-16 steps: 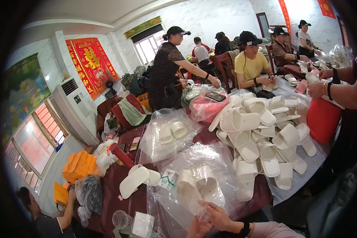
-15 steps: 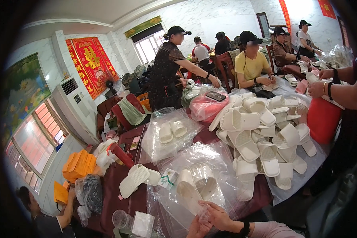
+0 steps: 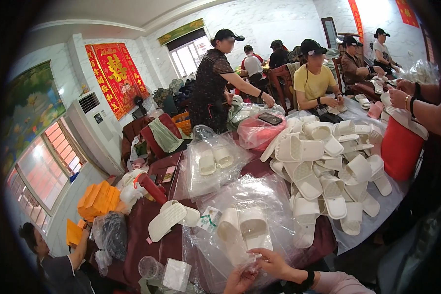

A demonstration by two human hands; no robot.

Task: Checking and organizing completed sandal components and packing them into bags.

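My right hand [image 3: 271, 260] and my left hand [image 3: 240, 281] meet at the near edge of the table. Both pinch the mouth of a clear plastic bag [image 3: 240, 206]. A pair of white slippers [image 3: 243, 230] lies side by side inside that bag, toes pointing away from me. A small printed card [image 3: 209, 218] lies just left of the bagged pair. My right wrist wears a black band.
A heap of loose white slippers [image 3: 323, 166] fills the table's right half, next to a red bucket [image 3: 399, 147]. Farther back lies a second bagged pair [image 3: 215, 159]; a loose pair [image 3: 171, 218] lies at left. Several people sit or stand around the table. Orange boxes [image 3: 98, 198] are stacked left.
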